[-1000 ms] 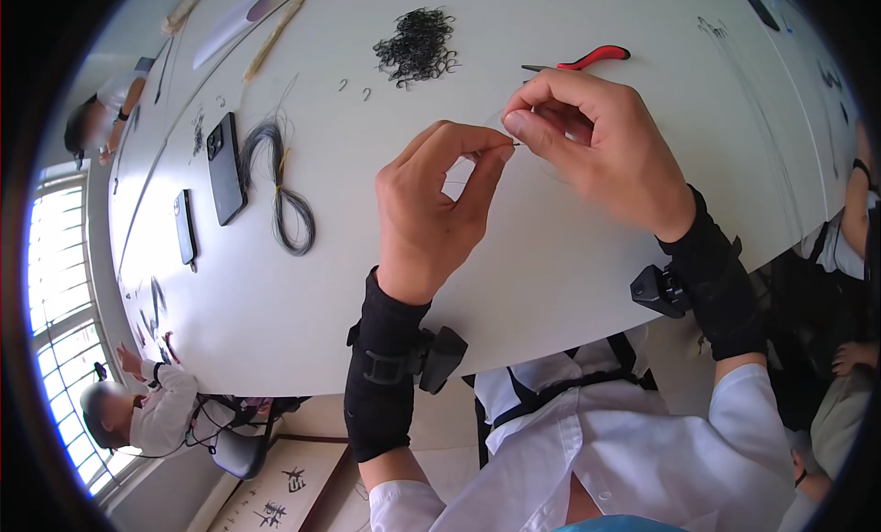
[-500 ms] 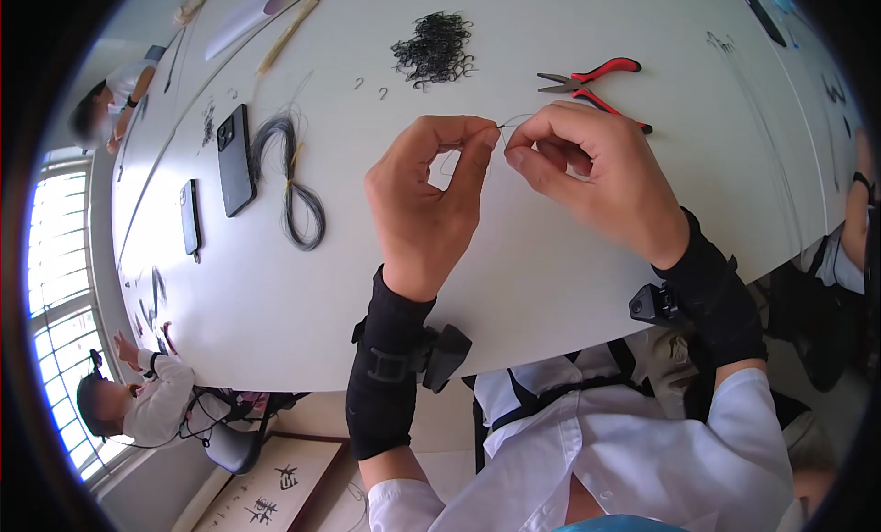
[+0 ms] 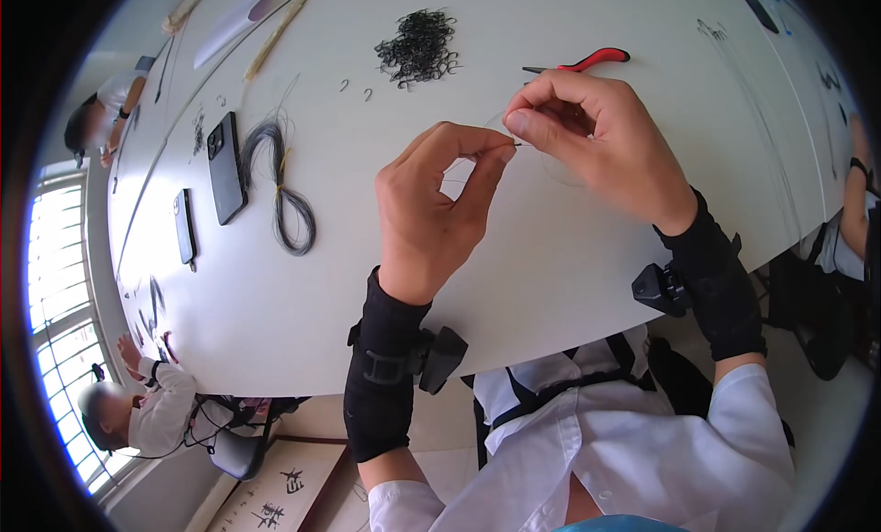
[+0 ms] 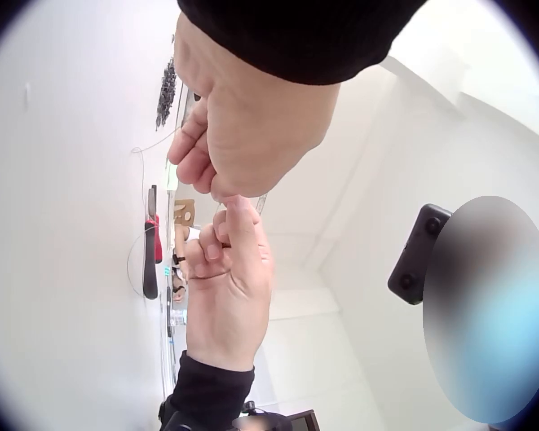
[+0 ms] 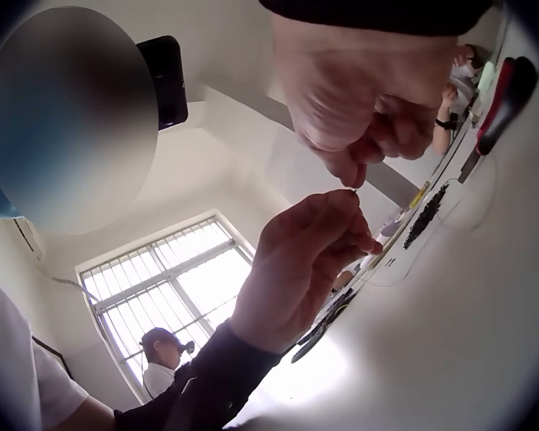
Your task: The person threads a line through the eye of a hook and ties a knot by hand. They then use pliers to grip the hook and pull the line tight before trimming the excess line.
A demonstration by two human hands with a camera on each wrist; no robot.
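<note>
My left hand (image 3: 431,202) pinches a small dark piece between thumb and index finger; its thin tip (image 3: 518,145) pokes out toward the right, the rest hidden by the fingers. It looks like the shank of a fish hook. My right hand (image 3: 601,151) pinches clear fishing line (image 4: 130,254) close beside that tip, the other fingers curled in. Loose loops of the line hang around both hands. Beyond them lies a heap of black fish hooks (image 3: 418,46), with two single hooks (image 3: 368,94) to its left.
Red-handled pliers (image 3: 601,57) lie behind my right hand, partly covered by it. On the left are a tied coil of line (image 3: 294,222) and two phones (image 3: 227,170). Finished-looking lines with hooks (image 3: 711,27) stretch along the right side. Other people sit around the white table (image 3: 551,275).
My right fingertips dipped just below the left fingertips half a second ago, uncovering the pliers, and are now back above them. The left hand keeps its pinch; the head view has shifted slightly.
</note>
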